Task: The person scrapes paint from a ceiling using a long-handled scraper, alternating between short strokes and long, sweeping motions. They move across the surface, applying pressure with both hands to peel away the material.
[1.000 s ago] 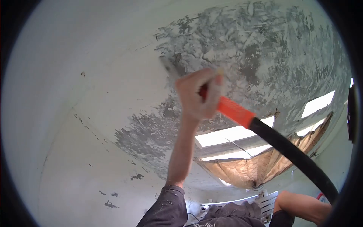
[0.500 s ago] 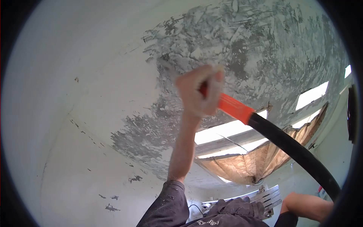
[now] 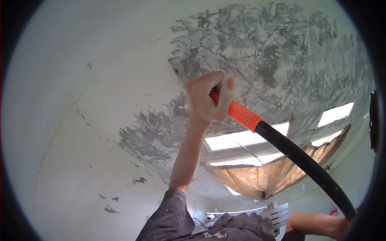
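Observation:
My left hand (image 3: 209,96) is closed round the orange grip (image 3: 244,116) of a long tool, with the thumb raised along its side. A grey, flat blade-like end (image 3: 177,67) shows just beyond the knuckles, against the patchy grey and white surface (image 3: 257,52). From the grip, a black tube (image 3: 301,154) curves down to the lower right. There my right hand (image 3: 343,228) closes at the tube's far end, its fingers mostly lost in the dark lens edge.
Bright window openings (image 3: 249,138) lie below the patchy surface, with a brown sagging sheet (image 3: 257,178) beneath them. The pale wall (image 3: 80,160) on the left has small chipped spots. White slats (image 3: 277,217) show behind my dark shirt (image 3: 245,225).
The view has shifted a little, so the patchy surface sits further right. My left hand is less blurred, and the grey blade end shows more clearly. Both hands keep their hold.

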`<action>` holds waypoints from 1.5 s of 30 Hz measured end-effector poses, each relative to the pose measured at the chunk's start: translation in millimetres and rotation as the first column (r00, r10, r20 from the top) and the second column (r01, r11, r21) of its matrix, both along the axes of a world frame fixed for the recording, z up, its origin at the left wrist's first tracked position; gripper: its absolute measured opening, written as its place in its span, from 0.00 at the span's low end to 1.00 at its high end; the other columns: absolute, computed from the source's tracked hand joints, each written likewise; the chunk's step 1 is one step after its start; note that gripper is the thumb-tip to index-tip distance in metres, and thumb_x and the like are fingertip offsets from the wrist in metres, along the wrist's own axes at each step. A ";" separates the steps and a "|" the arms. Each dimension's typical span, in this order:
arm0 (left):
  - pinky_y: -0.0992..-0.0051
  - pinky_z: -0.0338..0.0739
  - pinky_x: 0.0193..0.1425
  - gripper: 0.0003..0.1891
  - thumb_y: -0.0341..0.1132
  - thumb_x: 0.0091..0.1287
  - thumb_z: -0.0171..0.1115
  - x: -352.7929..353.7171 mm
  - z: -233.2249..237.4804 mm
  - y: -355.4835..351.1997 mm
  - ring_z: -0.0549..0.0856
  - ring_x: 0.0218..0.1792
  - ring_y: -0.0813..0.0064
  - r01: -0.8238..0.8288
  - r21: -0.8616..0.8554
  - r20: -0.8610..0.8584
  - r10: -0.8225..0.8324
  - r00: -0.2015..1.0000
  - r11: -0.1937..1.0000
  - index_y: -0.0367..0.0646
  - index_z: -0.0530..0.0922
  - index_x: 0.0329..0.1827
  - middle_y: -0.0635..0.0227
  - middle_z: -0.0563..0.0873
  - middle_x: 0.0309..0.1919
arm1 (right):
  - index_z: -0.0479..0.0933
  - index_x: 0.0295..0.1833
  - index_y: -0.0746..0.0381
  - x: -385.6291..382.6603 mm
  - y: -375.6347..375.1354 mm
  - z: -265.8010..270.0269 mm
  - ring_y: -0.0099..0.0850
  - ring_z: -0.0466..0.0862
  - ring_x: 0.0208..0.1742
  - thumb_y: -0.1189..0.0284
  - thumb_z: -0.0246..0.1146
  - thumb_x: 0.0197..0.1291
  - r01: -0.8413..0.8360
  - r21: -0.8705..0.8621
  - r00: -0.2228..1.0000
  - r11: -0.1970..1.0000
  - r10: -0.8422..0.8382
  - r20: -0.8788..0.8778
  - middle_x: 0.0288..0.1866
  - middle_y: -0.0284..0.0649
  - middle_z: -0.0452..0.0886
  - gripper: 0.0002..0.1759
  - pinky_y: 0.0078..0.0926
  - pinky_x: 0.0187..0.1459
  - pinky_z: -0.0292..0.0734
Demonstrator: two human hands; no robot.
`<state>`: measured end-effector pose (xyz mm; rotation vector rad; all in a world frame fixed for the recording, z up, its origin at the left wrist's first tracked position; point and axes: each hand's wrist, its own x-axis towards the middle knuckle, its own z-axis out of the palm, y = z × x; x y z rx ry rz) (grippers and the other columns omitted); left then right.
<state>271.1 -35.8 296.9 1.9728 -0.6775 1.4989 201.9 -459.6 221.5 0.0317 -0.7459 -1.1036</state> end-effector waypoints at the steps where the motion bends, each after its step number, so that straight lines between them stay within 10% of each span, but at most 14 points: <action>1: 0.77 0.47 0.18 0.21 0.33 0.66 0.59 4.6 0.4 -3.0 0.58 0.14 0.87 0.000 0.050 0.023 -0.001 1.000 0.999 0.42 0.66 0.14 0.78 0.64 0.10 | 0.63 0.13 0.48 -1.1 -6.0 0.5 0.19 0.63 0.08 0.63 0.55 0.66 -0.013 -0.042 0.999 0.999 0.015 0.034 0.09 0.24 0.65 0.25 0.20 0.17 0.69; 4: 0.77 0.50 0.18 0.20 0.33 0.67 0.58 0.0 2.0 13.5 0.59 0.14 0.87 -0.006 0.084 0.038 0.003 0.999 0.996 0.42 0.67 0.14 0.77 0.65 0.10 | 0.62 0.13 0.46 -5.9 -37.2 -8.7 0.19 0.62 0.08 0.61 0.56 0.65 0.257 -0.114 0.966 0.960 -0.257 0.019 0.10 0.22 0.66 0.25 0.19 0.18 0.70; 10: 0.78 0.58 0.16 0.18 0.34 0.64 0.59 0.3 9.5 26.3 0.65 0.11 0.83 0.002 0.006 0.052 -0.002 0.999 1.000 0.45 0.69 0.14 0.74 0.70 0.09 | 0.65 0.15 0.49 15.1 18.6 -7.8 0.19 0.64 0.08 0.57 0.53 0.72 -0.219 -0.108 0.971 0.970 0.228 0.075 0.11 0.23 0.70 0.27 0.20 0.18 0.73; 14: 0.76 0.57 0.15 0.16 0.36 0.61 0.60 7.0 7.8 0.2 0.65 0.08 0.80 -0.157 0.220 0.026 0.155 0.988 0.963 0.46 0.71 0.15 0.71 0.69 0.07 | 0.69 0.21 0.51 25.3 13.8 -12.0 0.22 0.67 0.11 0.58 0.53 0.72 -0.111 -0.254 0.978 0.961 0.151 0.145 0.14 0.25 0.71 0.23 0.25 0.23 0.76; 20: 0.78 0.60 0.15 0.14 0.31 0.60 0.56 -15.8 10.0 43.9 0.66 0.08 0.81 -0.029 -0.008 0.076 0.030 0.997 1.000 0.43 0.71 0.14 0.72 0.72 0.07 | 0.71 0.24 0.52 14.7 20.6 -6.5 0.26 0.71 0.15 0.61 0.54 0.72 -0.181 -0.411 0.925 0.894 0.297 0.239 0.16 0.30 0.71 0.20 0.31 0.28 0.75; 22: 0.77 0.59 0.14 0.11 0.31 0.56 0.57 5.7 12.0 19.8 0.66 0.08 0.81 0.124 -0.029 0.316 -0.109 0.943 0.992 0.45 0.72 0.15 0.74 0.71 0.07 | 0.56 0.14 0.52 -1.8 39.4 34.3 0.19 0.65 0.10 0.67 0.54 0.71 0.443 0.189 0.879 0.877 -0.382 -0.285 0.09 0.25 0.63 0.28 0.19 0.20 0.66; 23: 0.76 0.59 0.14 0.09 0.32 0.54 0.58 8.8 7.1 11.7 0.66 0.07 0.80 0.010 0.022 0.227 -0.015 0.974 1.000 0.46 0.73 0.16 0.74 0.71 0.07 | 0.54 0.13 0.51 -13.7 -31.4 6.6 0.19 0.66 0.10 0.65 0.53 0.72 0.036 -0.232 0.972 0.972 0.020 0.236 0.08 0.24 0.62 0.30 0.19 0.21 0.66; 26: 0.75 0.58 0.15 0.07 0.34 0.51 0.59 5.8 -2.8 21.7 0.65 0.07 0.78 -0.104 0.037 0.156 0.097 0.983 0.994 0.48 0.75 0.17 0.75 0.69 0.07 | 0.56 0.15 0.51 -8.5 -43.5 -12.2 0.19 0.65 0.10 0.63 0.50 0.73 0.036 -0.182 0.972 0.983 0.008 0.236 0.09 0.24 0.63 0.28 0.21 0.21 0.66; 27: 0.74 0.58 0.15 0.06 0.35 0.51 0.60 3.1 -6.6 25.5 0.65 0.07 0.77 -0.098 0.012 0.159 0.095 0.983 0.995 0.48 0.76 0.18 0.76 0.69 0.07 | 0.66 0.17 0.51 0.0 -4.8 -18.8 0.24 0.69 0.13 0.61 0.53 0.72 0.524 0.000 0.831 0.852 -0.512 -0.218 0.13 0.28 0.69 0.25 0.29 0.26 0.73; 30: 0.73 0.56 0.15 0.07 0.35 0.52 0.59 -19.2 -19.6 54.8 0.64 0.07 0.75 -0.158 0.052 0.194 0.146 0.970 0.986 0.47 0.75 0.18 0.74 0.67 0.07 | 0.67 0.18 0.56 -21.8 40.6 -24.2 0.26 0.70 0.15 0.59 0.53 0.72 -0.115 -0.365 0.975 0.924 0.176 0.137 0.13 0.29 0.69 0.26 0.30 0.28 0.75; 37: 0.69 0.55 0.21 0.16 0.39 0.61 0.55 -71.5 -102.8 116.4 0.65 0.13 0.71 -0.299 -0.206 0.202 0.339 0.919 0.932 0.43 0.69 0.16 0.69 0.69 0.12 | 0.66 0.19 0.54 -49.1 108.7 -37.2 0.25 0.70 0.19 0.61 0.55 0.69 -0.276 -0.399 0.929 0.875 0.349 0.123 0.16 0.29 0.67 0.23 0.31 0.33 0.72; 42: 0.67 0.57 0.22 0.21 0.42 0.65 0.54 -141.2 -280.0 222.6 0.64 0.16 0.73 -0.583 -0.410 -0.235 0.536 0.811 0.702 0.40 0.65 0.16 0.65 0.64 0.13 | 0.61 0.23 0.57 -52.6 209.8 -78.5 0.22 0.66 0.14 0.72 0.59 0.59 -0.530 -0.010 0.665 0.848 0.408 -0.625 0.13 0.28 0.64 0.16 0.23 0.19 0.64; 45: 0.66 0.58 0.21 0.19 0.42 0.64 0.51 -203.2 -388.8 214.8 0.66 0.15 0.72 -0.675 -0.373 -0.515 0.463 0.721 0.636 0.42 0.64 0.18 0.63 0.65 0.13 | 0.54 0.21 0.54 -55.4 224.5 -82.5 0.24 0.63 0.13 0.70 0.59 0.61 -0.797 -0.516 0.598 0.313 0.528 -0.604 0.13 0.31 0.62 0.22 0.27 0.21 0.63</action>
